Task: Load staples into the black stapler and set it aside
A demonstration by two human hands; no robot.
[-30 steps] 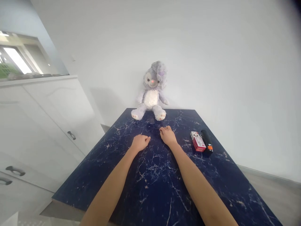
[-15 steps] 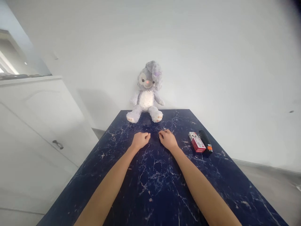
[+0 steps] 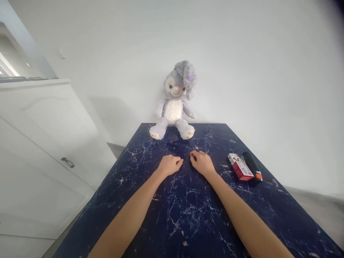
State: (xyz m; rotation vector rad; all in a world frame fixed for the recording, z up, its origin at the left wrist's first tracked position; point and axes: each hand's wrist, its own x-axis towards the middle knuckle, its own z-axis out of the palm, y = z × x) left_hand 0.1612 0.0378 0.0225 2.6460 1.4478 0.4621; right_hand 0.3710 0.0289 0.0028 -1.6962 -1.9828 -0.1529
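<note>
My left hand rests on the dark blue marbled table, its fingers curled under and the thumb pointing inward. Just to its right lies my right hand, also curled into a loose fist. A narrow gap separates the two, and nothing shows in either one. Beyond them a grey-lilac plush rabbit with a white belly sits at the table's far edge, its back towards the wall. Neither hand touches it.
Right of my right hand lie a red and white box and, beside it, a black cylinder with an orange patch. A white cabinet with a dark handle stands to the left. The pale wall rises behind the table.
The view has shifted, so the table and everything on it appear further right and slightly larger. Both hands keep their loose fists and their place on the table.
</note>
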